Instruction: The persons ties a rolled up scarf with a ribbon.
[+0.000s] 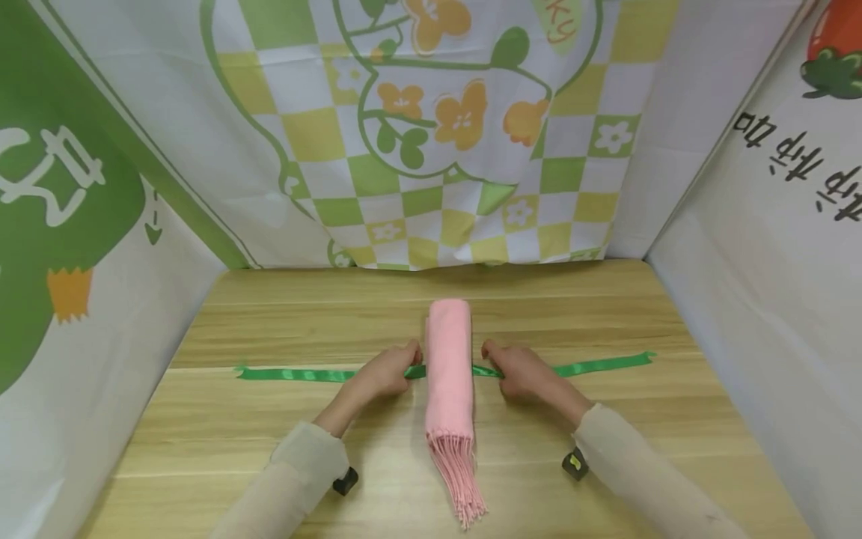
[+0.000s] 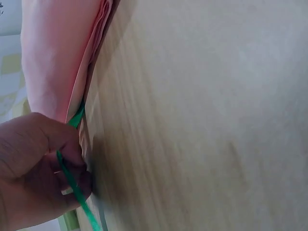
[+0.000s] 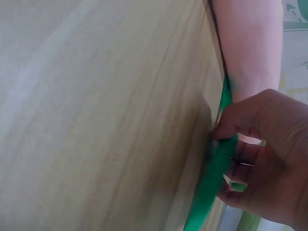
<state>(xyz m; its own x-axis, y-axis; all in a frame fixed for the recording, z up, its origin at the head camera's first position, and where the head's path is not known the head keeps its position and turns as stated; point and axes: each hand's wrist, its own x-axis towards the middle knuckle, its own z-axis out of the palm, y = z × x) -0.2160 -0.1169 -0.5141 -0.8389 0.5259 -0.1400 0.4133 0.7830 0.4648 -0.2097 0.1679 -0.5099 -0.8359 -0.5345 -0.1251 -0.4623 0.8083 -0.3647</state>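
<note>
A pink scarf (image 1: 450, 367), rolled into a narrow bundle with its fringe towards me, lies lengthwise on the wooden table. Crosswise under it runs a green ribbon (image 1: 606, 366), stretching out to both sides. Just left of the scarf, my left hand (image 1: 385, 372) pinches the ribbon between thumb and fingers; the left wrist view shows the ribbon (image 2: 79, 197) trailing out past the fingers. On the other side my right hand (image 1: 522, 370) pinches the ribbon close to the scarf, and its loose length (image 3: 209, 187) runs across the fingers in the right wrist view. The ribbon's middle is hidden beneath the scarf.
The wooden table (image 1: 269, 442) is bounded by a checked, flower-printed cloth (image 1: 471, 187) at the back. Printed panels stand along the left (image 1: 81, 224) and right (image 1: 774, 247) sides. A dark wrist device (image 1: 346, 480) sits under each sleeve.
</note>
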